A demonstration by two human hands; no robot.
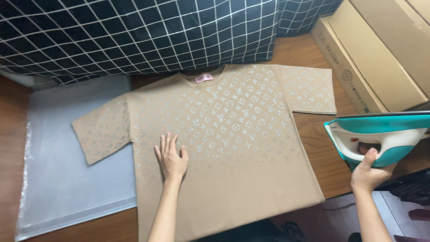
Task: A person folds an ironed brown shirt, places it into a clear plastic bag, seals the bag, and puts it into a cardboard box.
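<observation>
head view, step: you're at the smoothing/pre-press stage, I'd judge. Tee is laid out flat, iron is held off to the side, not on the cloth yet.
head view, left hand: your left hand (170, 157) lies flat, fingers spread, palm down on the t-shirt, lower left of the chest area. Nothing gripped, just pressing the fabric.
head view, right hand: your right hand (368, 172) is wrapped round the handle of the steam iron (376, 136) from below; iron hangs in the air past the right edge of the surface, well apart from the shirt.
head view, t-shirt: tan short-sleeve t-shirt (224, 134) lies front up on the wooden surface (327, 166), neck toward the far side, hem toward you, both sleeves spread out. Left sleeve overlaps the plastic sheet.
head view, next move: prob. calls for bringing the iron across and down flat onto the fabric, w/ the left hand kept clear of the soleplate. Watch the shiny print; it may not take direct heat well.
head view, materials: shirt = soft matte knit, silvery glittery repeat pattern dense at top, fading out toward the hem; small pink label (204, 78) at the collar. Iron = hard plastic, teal and white, wedge-shaped.
head view, surroundings: clear plastic sheet (67, 170) at left, glossy, crinkled at its edge. Black cloth w/ white grid (134, 31) bunched at the far side, soft and folded. Cardboard boxes (380, 58) at right, flat, stiff, brown.
</observation>
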